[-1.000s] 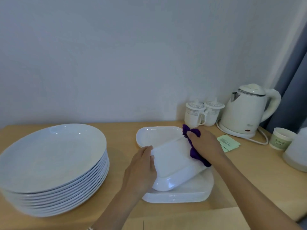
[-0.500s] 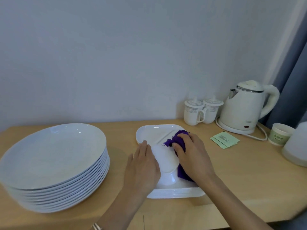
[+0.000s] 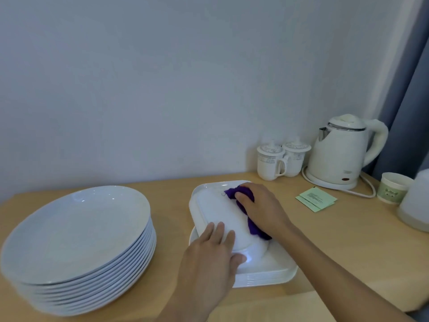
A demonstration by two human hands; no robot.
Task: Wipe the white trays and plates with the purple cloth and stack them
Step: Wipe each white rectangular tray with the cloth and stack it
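Note:
An upturned white tray (image 3: 216, 205) lies tilted across a stack of white trays (image 3: 278, 273) in the middle of the wooden table (image 3: 325, 240). My left hand (image 3: 209, 259) holds its near end, fingers laid on top and thumb at the edge. My right hand (image 3: 264, 210) grips the purple cloth (image 3: 232, 192) and presses it on the tray's far right part. Part of the cloth trails out under my wrist. A tall stack of round white plates (image 3: 76, 228) stands to the left.
At the back right stand a white kettle (image 3: 336, 156) with its cord, two lidded mugs (image 3: 271, 162), green sachets (image 3: 316, 199), a paper cup (image 3: 394, 190) and a white container (image 3: 415, 203). A curtain hangs at the far right.
The tray I hold has come down from a steep tilt to lie nearly flat on the stack. My right hand has rubbed the cloth across it, ending at its far end.

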